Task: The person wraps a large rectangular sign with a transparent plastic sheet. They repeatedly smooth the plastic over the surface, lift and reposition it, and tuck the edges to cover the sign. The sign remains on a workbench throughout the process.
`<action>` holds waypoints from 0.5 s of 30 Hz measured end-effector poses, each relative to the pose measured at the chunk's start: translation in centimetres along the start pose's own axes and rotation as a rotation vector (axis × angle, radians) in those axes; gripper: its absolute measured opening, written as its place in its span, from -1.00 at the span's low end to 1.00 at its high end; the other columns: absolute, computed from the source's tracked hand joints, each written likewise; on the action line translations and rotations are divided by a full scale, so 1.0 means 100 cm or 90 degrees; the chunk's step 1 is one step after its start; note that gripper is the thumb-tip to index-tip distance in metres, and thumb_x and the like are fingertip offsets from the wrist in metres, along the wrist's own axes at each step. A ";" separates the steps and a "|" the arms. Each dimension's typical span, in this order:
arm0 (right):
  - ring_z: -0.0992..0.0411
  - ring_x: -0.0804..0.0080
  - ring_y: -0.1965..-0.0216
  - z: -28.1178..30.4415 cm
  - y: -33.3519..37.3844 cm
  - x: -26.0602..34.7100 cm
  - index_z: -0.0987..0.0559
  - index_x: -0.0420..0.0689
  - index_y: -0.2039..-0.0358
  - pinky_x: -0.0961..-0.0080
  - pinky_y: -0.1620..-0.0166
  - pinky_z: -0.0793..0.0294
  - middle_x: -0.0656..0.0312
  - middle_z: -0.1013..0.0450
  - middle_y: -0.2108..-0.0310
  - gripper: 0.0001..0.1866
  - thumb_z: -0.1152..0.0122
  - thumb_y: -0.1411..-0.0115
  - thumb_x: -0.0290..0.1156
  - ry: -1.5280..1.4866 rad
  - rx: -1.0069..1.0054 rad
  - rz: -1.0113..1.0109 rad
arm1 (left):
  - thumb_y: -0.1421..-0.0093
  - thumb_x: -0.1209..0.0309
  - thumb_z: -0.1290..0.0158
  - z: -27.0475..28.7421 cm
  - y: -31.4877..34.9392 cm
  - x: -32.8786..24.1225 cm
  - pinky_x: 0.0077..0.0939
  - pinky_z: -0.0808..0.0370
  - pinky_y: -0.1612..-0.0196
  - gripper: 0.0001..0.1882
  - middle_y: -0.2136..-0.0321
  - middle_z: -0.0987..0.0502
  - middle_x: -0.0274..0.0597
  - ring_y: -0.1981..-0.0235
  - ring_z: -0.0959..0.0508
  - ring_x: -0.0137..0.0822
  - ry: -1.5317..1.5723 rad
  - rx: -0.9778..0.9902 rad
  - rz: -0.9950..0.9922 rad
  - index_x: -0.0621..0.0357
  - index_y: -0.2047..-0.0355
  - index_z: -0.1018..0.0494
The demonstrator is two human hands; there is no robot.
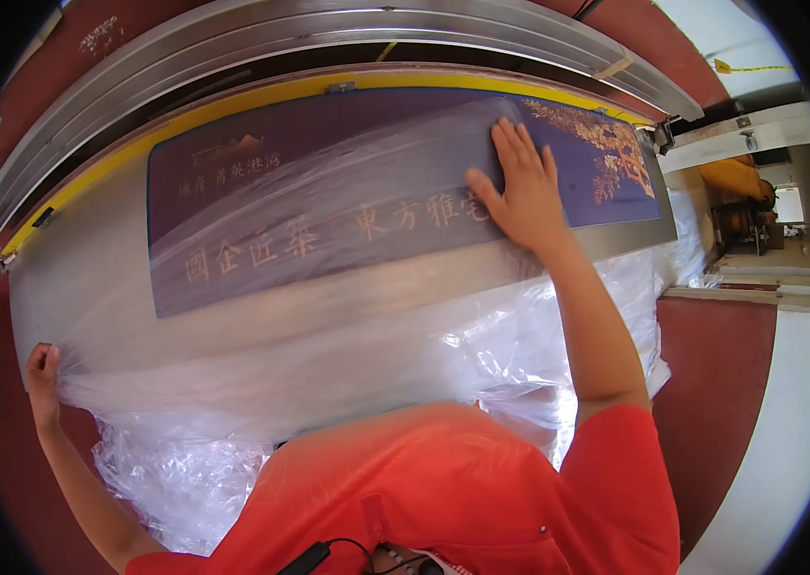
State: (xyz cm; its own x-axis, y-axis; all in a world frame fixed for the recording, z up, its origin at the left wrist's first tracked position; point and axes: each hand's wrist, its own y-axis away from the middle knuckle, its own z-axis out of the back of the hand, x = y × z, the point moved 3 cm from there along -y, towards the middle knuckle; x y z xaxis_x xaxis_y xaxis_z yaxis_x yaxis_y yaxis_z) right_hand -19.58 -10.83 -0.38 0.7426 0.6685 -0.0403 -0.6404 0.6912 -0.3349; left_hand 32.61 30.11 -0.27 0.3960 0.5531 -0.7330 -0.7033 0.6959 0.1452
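Observation:
A dark blue printed sheet (585, 184) with gold characters and a gold tree pattern lies on a grey board in front of me. Thin clear plastic film (328, 356) covers much of it, hazy and wrinkled over the left and middle. My right hand (525, 192) presses flat on the film near the sheet's right part, fingers spread. Out at the far left, my left hand (43, 372) pinches the film's edge, and creases fan out from that grip. The sheet's right end, with the tree, looks bare of film.
A long yellow strip (266, 103) with small metal clips runs along the board's far edge. Behind it stretches a thick metal beam (424, 27). Crumpled clear plastic (184, 470) bunches along the near side by my body. The floor (711, 383) is dark red.

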 end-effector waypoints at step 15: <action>-0.36 0.09 0.40 -0.038 -0.066 -0.042 -0.40 -0.20 0.44 0.25 0.35 -0.33 0.01 -0.38 0.45 -0.73 0.03 -0.02 -0.22 -0.061 -0.155 -0.263 | -0.13 0.23 0.13 0.015 0.035 -0.027 -0.71 -0.21 0.26 -0.74 0.43 -0.33 -0.45 0.37 -0.28 -0.60 0.369 -0.224 0.084 0.15 0.29 -0.32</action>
State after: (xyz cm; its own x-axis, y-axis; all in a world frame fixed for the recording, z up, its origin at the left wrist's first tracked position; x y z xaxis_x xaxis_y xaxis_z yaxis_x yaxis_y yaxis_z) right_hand -17.69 -19.22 -1.56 0.8967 0.3812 0.2251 -0.2223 0.8273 -0.5158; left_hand 29.96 31.74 3.24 -0.0162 0.2204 -0.9753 -0.9126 0.3952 0.1045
